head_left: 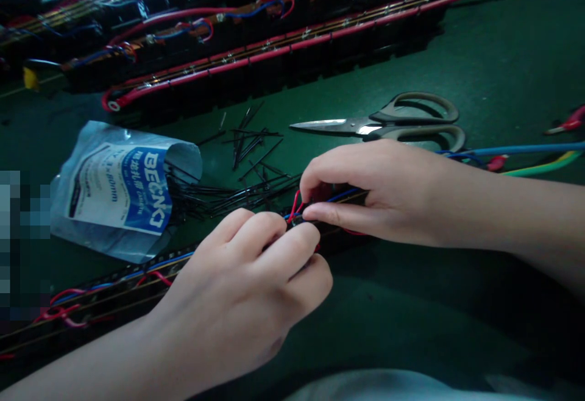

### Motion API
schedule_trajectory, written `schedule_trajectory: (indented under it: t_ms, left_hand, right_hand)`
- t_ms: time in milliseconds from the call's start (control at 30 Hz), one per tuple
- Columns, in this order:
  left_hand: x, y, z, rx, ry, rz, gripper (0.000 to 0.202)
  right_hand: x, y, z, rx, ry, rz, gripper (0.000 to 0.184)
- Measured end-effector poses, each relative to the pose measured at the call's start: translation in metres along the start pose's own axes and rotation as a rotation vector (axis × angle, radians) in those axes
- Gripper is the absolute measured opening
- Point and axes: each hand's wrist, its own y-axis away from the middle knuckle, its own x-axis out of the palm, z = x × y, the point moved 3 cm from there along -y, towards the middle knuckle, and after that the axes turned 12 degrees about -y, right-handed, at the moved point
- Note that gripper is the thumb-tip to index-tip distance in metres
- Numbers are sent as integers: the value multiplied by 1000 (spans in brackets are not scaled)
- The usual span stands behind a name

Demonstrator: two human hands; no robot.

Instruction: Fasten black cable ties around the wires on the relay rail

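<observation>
A long dark wiring strip point(137, 288) with red and blue wires and brass-coloured rails lies slantwise under both hands. My left hand point(260, 279) is closed over its middle, with curled fingers that hide what lies beneath them. Thumb and forefinger of my right hand point(388, 194) pinch at the red wires point(295, 207) just beyond the left knuckles. Their exact grip is partly hidden. Loose black cable ties point(249, 194) are scattered behind the hands, many of them spilling from the mouth of a clear plastic bag point(123, 188) with a blue and white label.
Grey-handled scissors point(379, 122) lie behind my right hand, blades pointing left. Several more wired strips point(274, 47) lie across the back of the green table point(512, 78). Blue and green cables point(543, 148) run off to the right past my right forearm.
</observation>
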Motion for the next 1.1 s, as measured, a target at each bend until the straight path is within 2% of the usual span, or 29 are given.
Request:
schedule_trajectory:
  t_ms: [133,300,467,633,833,1100]
  left_hand:
    - [2,-1,0,0,-16,2,27]
    - [2,-2,3,-11,21,-4,30]
    - [2,4,10,-114,212,-128,23]
    - [-1,0,17,-271,407,-136,19]
    - [-5,-8,22,-361,474,-175,22]
    - [-3,-9,23,-432,518,-177,20]
  right_hand:
    - [-2,0,0,-39,-14,-36,21]
    - [-4,0,2,-37,-67,-19,19]
    - [-6,3,1,-74,-121,11,16]
    - [-8,6,0,-184,-126,41,18]
    - [-7,7,3,-271,-123,72,15]
    - [-8,7,4,-272,-159,75,11]
